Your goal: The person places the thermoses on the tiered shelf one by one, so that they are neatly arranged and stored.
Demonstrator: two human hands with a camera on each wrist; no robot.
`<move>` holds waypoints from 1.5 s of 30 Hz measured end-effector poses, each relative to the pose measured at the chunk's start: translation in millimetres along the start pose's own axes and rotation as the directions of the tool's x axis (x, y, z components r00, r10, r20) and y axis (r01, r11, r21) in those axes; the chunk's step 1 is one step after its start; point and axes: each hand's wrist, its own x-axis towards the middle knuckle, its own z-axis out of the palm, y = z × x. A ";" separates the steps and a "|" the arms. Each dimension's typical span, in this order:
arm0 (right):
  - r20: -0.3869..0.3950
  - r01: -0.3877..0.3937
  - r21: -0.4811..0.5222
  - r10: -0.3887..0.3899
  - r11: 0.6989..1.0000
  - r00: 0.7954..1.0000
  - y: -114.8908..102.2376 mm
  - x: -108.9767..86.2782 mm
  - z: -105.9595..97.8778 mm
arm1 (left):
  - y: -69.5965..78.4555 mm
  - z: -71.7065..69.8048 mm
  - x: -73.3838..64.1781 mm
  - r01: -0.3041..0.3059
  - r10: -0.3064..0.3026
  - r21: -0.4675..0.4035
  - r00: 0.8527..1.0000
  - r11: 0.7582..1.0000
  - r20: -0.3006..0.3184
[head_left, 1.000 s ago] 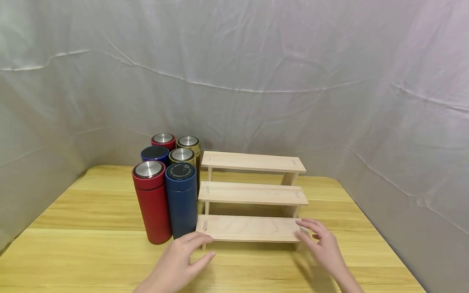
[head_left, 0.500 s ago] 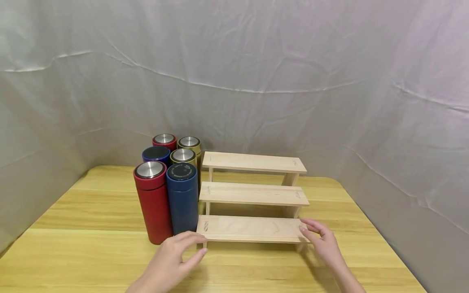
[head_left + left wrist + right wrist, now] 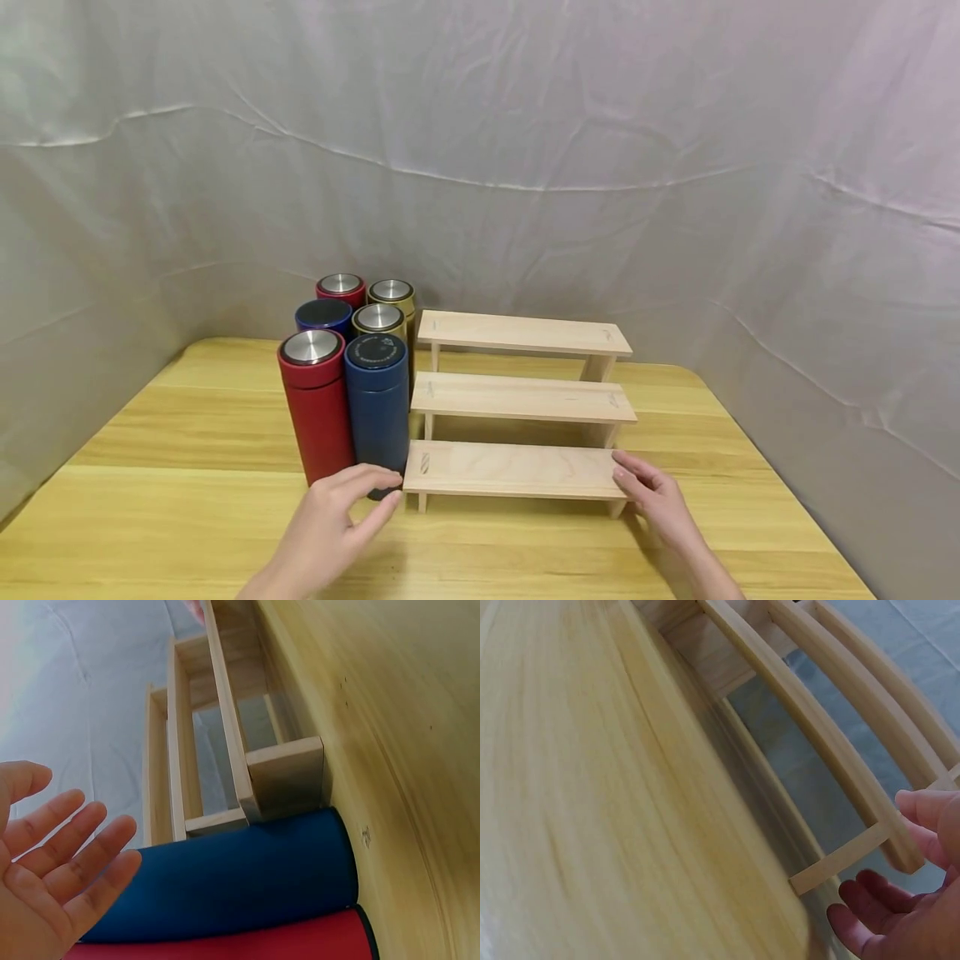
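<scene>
A three-tier wooden display stand (image 3: pixel 517 468) stands on the table, with several thermos bottles upright along its left side. My left hand (image 3: pixel 322 525) hovers before the blue thermos (image 3: pixel 377 408) and the red thermos (image 3: pixel 318 425), near the lowest shelf's left end. In the left wrist view its fingers (image 3: pixel 90 855) spread loosely with nothing in them. At the opposite end of that shelf is my right hand (image 3: pixel 656 500), thumb and index finger touching the board's top. The right wrist view shows the other fingers (image 3: pixel 870 907) loosely bent below the board, apart from it.
Behind the front pair stand a dark blue-lidded thermos (image 3: pixel 324 313), two gold ones (image 3: pixel 408 304) and another red one (image 3: pixel 341 287). Grey cloth (image 3: pixel 480 167) hangs behind and on both sides of the wooden table (image 3: pixel 180 433).
My left hand has drawn back leftward from the lowest shelf's front left corner to before the bottles. My right hand stays at the shelf's right end, slightly closer. The view has shifted slightly.
</scene>
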 end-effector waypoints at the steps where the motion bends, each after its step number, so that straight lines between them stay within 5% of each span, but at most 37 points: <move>1: 0.000 -0.006 0.007 0.006 1.000 1.000 1.8 0.4 -0.1 | -0.4 -0.7 0.2 0.000 0.000 0.008 1.000 1.000 -0.007; 10: 0.015 -0.074 0.173 0.073 0.982 0.997 9.9 1.8 -0.6 | -4.9 -7.8 2.6 0.010 -0.010 0.011 0.999 1.000 -0.051; 15: 0.026 -0.139 0.209 0.137 0.968 0.990 11.7 2.2 -3.0 | -5.7 -11.6 3.5 0.066 -0.067 -0.022 0.997 0.998 -0.045; 28: 0.039 -0.067 0.221 0.060 0.973 0.997 21.6 4.0 -5.8 | -12.8 -18.6 7.3 0.018 -0.026 -0.054 0.988 0.998 -0.152; 32: 0.042 -0.068 0.223 0.060 0.972 0.997 21.7 3.9 -5.6 | -24.8 -22.5 8.7 -0.067 0.045 -0.072 0.961 0.995 -0.271; 37: 0.045 -0.068 0.219 0.060 0.973 0.997 22.2 4.7 -5.7 | -55.6 -22.2 6.2 -0.118 0.056 -0.113 0.895 0.987 -0.442; 39: 0.049 -0.067 0.218 0.058 0.974 0.997 22.4 4.9 -5.8 | -56.8 -26.2 7.5 -0.066 0.012 -0.098 0.882 0.993 -0.472; 45: 0.053 -0.061 0.220 0.050 0.974 0.997 23.0 4.9 -6.5 | -38.4 -41.8 18.7 0.181 -0.170 -0.017 0.877 0.983 -0.450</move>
